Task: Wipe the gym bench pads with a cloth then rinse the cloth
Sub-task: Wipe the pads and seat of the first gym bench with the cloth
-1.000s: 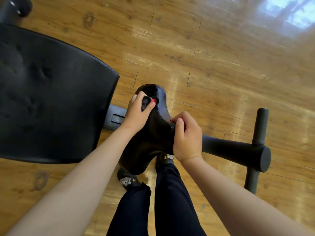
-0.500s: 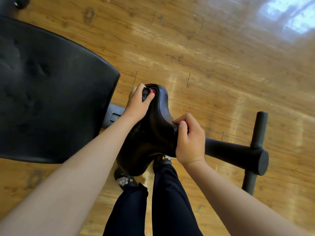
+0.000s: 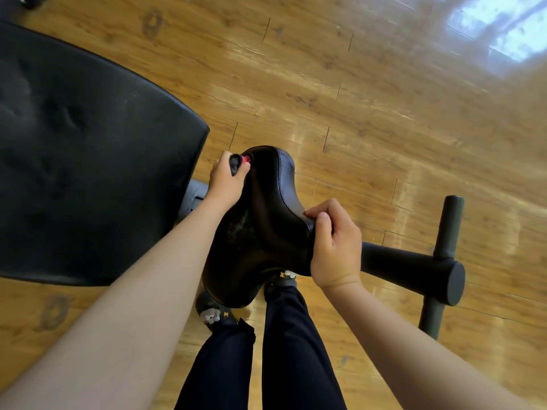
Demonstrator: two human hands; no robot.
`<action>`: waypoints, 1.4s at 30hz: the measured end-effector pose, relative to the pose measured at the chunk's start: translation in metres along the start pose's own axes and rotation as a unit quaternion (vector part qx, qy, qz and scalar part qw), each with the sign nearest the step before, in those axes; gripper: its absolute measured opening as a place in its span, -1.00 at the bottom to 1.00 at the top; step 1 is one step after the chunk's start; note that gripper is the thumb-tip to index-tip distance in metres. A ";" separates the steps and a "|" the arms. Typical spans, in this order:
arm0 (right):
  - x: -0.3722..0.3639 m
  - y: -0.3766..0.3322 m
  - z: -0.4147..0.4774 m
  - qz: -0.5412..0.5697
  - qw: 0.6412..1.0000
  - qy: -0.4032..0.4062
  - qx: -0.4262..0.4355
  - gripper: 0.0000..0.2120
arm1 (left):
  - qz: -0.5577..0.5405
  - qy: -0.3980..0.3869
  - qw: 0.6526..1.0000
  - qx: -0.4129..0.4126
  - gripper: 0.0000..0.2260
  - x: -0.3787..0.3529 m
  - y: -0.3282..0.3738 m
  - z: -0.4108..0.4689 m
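Head view: glossy wood-plank floor (image 3: 355,99), window glare at upper right. 2 black pads: back pad (image 3: 88,173) at left, seat pad (image 3: 266,226) at centre. Left hand (image 3: 225,184) curls round a black-and-red knob (image 3: 236,165); right hand (image 3: 334,247) pinches the seat pad's right edge.

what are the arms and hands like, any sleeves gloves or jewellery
Both forearms are bare up to the frame edge, no sleeves in view. The left hand and right hand wear no gloves, rings, watch or bands that show.
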State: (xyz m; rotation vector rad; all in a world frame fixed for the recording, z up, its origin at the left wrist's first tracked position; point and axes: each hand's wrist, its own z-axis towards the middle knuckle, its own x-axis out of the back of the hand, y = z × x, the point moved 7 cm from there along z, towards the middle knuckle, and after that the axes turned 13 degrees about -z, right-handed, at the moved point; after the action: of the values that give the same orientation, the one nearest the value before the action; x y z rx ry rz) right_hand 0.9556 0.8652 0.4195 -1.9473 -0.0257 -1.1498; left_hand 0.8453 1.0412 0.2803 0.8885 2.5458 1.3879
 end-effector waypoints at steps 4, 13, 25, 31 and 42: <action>0.000 -0.001 0.001 0.000 1.000 0.004 0.004 -0.69 | -0.019 0.013 1.000 0.022 -0.76 0.003 -0.011 0.001; 0.001 -0.001 0.000 0.000 1.000 0.007 -0.004 -0.69 | -0.015 0.037 0.999 0.034 -0.71 0.006 -0.018 -0.001; 0.001 -0.002 0.001 0.003 1.000 0.014 0.001 -0.71 | -0.008 0.035 0.996 0.082 -0.79 0.018 -0.040 -0.015; 0.002 -0.001 0.000 0.013 1.000 0.015 0.010 -0.70 | -0.071 0.033 0.985 0.154 -0.45 0.025 -0.044 0.000; 0.002 -0.002 0.000 0.013 1.000 0.012 0.024 -0.72 | -0.060 0.043 0.982 0.173 -0.48 0.032 -0.060 -0.009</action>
State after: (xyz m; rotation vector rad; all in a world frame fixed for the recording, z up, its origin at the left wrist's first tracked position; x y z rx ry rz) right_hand 0.9557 0.8662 0.4221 -1.8869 -0.0159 -1.1455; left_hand 0.7893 1.0273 0.2428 0.7139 2.9088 0.9876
